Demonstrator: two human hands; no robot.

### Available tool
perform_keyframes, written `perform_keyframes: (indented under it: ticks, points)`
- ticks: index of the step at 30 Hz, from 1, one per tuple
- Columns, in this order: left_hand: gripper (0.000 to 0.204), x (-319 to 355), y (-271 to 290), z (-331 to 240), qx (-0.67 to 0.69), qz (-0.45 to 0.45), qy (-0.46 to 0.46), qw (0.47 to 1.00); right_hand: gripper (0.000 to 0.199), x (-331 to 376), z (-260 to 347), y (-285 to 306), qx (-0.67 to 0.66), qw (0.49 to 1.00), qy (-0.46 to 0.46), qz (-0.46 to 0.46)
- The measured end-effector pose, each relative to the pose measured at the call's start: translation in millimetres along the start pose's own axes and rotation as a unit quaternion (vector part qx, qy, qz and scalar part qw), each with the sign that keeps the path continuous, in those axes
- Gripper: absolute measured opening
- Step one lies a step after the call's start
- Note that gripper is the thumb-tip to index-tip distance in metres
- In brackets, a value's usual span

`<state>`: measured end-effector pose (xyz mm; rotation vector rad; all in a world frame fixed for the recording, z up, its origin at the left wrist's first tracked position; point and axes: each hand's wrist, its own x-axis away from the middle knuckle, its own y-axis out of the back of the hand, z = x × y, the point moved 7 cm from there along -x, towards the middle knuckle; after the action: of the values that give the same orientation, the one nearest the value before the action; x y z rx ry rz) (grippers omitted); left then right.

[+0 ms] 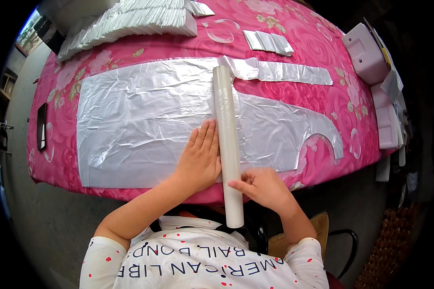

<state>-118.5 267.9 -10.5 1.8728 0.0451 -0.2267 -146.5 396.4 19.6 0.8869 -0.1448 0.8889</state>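
Both hands work one roll [228, 144] of thin, crinkly, slippery-looking film. Left hand [200, 159] presses flat, fingers open, on the sheet [144, 120]; right hand [263, 188] pinches the stiff roll's side.

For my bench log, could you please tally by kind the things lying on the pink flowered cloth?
Roll: 1
Large plastic sheet: 1
Plastic strip: 1
Stacks of folded plastic: 2, a big one and a small one
Black phone: 1
Total: 6
The left hand lies flat on the sheet against the roll; the right hand touches the roll.
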Motion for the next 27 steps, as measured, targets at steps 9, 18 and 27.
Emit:
perform_keyframes:
  ticks: [9,18,27]
  points:
    - [0.06,-1,3,-1,0.029,0.016,0.004,0.999,0.046,-148,17,56,-0.25,0.967,-0.011,-0.049]
    - [0.062,-2,2,-1,0.012,0.031,0.013,0.999,0.02,-237,-43,100,-0.807,0.571,0.128,-0.077]
    - [0.062,-3,5,-3,0.007,0.019,0.005,1.0,0.03,-187,-223,319,-0.792,0.47,0.164,-0.355]
